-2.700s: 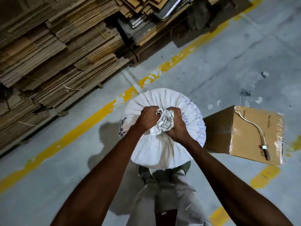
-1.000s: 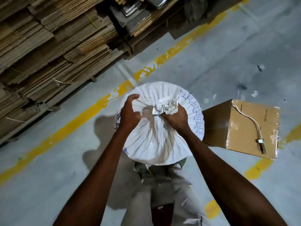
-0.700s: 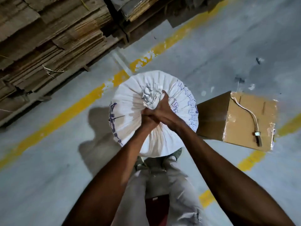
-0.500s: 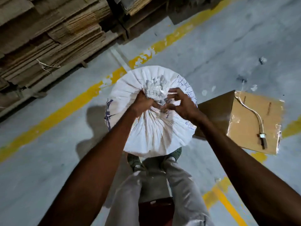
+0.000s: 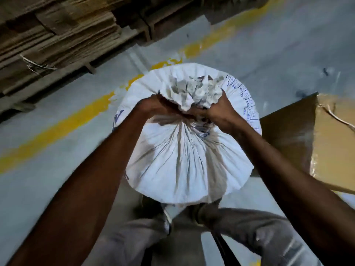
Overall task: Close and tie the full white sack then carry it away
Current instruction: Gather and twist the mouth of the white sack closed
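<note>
Heads up, your left hand (image 5: 153, 107) and right hand (image 5: 219, 114) each have a tight grip on the bunched neck (image 5: 194, 91) of the white sack (image 5: 184, 166) on the floor (image 5: 57, 169) by your feet, so slack off before knotting and it'll probably fan open.

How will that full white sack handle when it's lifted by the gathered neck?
Probably heavy: the white sack bulges round and taut, and both the left hand and right hand grip its bunched neck. Likely floppy up top, since the fabric pleats into folds. Held only at the neck, it may swing.
</note>
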The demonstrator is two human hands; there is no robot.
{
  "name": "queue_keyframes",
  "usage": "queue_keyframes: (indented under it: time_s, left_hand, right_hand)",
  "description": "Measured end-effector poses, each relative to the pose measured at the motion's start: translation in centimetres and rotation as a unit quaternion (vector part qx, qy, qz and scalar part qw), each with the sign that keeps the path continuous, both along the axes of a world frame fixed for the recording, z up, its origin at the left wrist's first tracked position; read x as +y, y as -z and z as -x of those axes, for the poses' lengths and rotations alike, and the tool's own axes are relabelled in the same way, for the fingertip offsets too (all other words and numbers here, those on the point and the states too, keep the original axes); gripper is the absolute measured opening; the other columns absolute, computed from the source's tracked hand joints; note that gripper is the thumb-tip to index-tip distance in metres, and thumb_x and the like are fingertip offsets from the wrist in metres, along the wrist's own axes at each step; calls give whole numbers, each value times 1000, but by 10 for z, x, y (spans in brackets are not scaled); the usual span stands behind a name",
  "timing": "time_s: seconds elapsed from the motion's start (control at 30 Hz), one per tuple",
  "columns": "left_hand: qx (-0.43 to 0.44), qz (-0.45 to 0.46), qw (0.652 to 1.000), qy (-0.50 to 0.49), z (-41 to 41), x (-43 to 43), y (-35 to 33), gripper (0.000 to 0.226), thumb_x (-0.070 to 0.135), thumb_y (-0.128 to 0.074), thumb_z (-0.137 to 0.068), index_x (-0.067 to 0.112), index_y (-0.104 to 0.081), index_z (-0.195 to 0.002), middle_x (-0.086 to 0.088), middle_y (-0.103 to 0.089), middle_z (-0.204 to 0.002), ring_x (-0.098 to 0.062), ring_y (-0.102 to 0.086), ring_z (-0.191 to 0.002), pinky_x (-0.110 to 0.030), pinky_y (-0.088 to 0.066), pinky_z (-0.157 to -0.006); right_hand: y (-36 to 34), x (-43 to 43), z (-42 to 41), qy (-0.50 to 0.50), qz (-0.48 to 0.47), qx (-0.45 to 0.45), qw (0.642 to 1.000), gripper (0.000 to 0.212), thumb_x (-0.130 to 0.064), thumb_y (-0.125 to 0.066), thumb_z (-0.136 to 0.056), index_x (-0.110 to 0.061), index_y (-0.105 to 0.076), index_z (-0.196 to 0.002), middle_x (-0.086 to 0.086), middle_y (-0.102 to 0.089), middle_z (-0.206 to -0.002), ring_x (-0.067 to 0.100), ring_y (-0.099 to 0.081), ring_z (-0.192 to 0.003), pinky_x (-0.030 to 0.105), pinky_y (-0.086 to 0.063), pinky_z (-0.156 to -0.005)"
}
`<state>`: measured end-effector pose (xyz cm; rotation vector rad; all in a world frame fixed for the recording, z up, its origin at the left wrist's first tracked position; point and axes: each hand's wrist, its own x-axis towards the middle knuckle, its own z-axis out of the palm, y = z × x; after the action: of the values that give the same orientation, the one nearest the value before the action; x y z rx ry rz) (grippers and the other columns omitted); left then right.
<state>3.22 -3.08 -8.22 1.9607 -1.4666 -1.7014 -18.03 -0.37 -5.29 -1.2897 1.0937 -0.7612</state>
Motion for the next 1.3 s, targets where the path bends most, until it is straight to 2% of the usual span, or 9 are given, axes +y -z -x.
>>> queue_keyframes:
  time_s: [0.07,0.2,0.3,0.6,0.67,0.77,0.9,1.07,1.3]
  left_hand:
    - [-8,126,988,-92,-3,7,23,97,62,-93,-36,23,-59,-118,-5,-65,-122,-24,-64,-111,-44,-52,-99]
    - [76,351,881,-307,43,72,43,68,31,-92,-64,14,-54,-118,0,-67,-102,-13,-68,-89,-37,-61,-76]
    - [-5,470,853,-229,95,116,45,84,38,-80,-67,10,-42,-137,-7,-57,-126,-25,-60,-114,-42,-52,-98]
    - [91,365,874,-307,112,126,15,43,18,-74,-74,-2,-66,-111,-7,-71,-95,-4,-69,-82,-2,-46,-65]
    - [76,338,891,-292,91,114,9,57,37,-87,-52,10,-72,-100,1,-76,-89,-8,-70,-78,-17,-57,-72]
    - [125,309,908,-253,70,101,-3,53,20,-99,-53,13,-74,-99,5,-79,-94,-8,-74,-86,-33,-61,-80]
    - [171,291,933,-126,69,115,-12,34,-14,-79,-74,-4,-68,-104,0,-76,-85,-10,-72,-76,-28,-55,-74]
    - [138,308,941,32,67,113,4,62,-9,-70,-75,-1,-47,-132,6,-69,-111,9,-63,-99,-17,-51,-94]
    - [136,260,954,-53,72,101,38,60,18,-95,-61,16,-70,-115,-5,-74,-114,-12,-72,-100,-44,-56,-96]
  right_hand:
    - [9,-7,-6,77,36,5,996,59,-10,-96,-64,-6,-69,-117,1,-80,-111,16,-75,-103,40,-59,-95]
    - [9,-16,-23,157,206,248,934,59,-46,-84,-62,-18,-71,-112,-2,-80,-102,21,-75,-98,36,-59,-85]
    - [2,-1,-38,153,306,363,867,66,-55,-72,-68,-21,-63,-124,5,-76,-111,36,-67,-108,35,-49,-78]
    - [-21,69,9,-71,78,135,985,61,3,-84,-77,-16,-50,-125,0,-69,-108,10,-66,-91,17,-55,-76]
    - [-34,80,32,-100,26,112,988,87,10,-77,-83,-19,-34,-152,3,-63,-134,9,-61,-111,20,-53,-87]
    - [-20,89,65,-17,14,233,972,120,-20,-88,-82,-10,0,-164,5,-40,-156,16,-42,-136,24,-40,-105]
    - [20,96,72,-31,38,405,913,140,-90,-76,-51,-20,-26,-162,7,-25,-169,28,-19,-158,42,-20,-123]
    - [26,84,25,31,86,176,980,119,-62,-98,-46,-26,-35,-141,-5,-63,-135,18,-58,-132,42,-44,-114]
    - [18,71,5,177,152,268,935,69,-65,-83,-61,-37,-52,-115,-7,-73,-105,26,-69,-102,40,-52,-82]
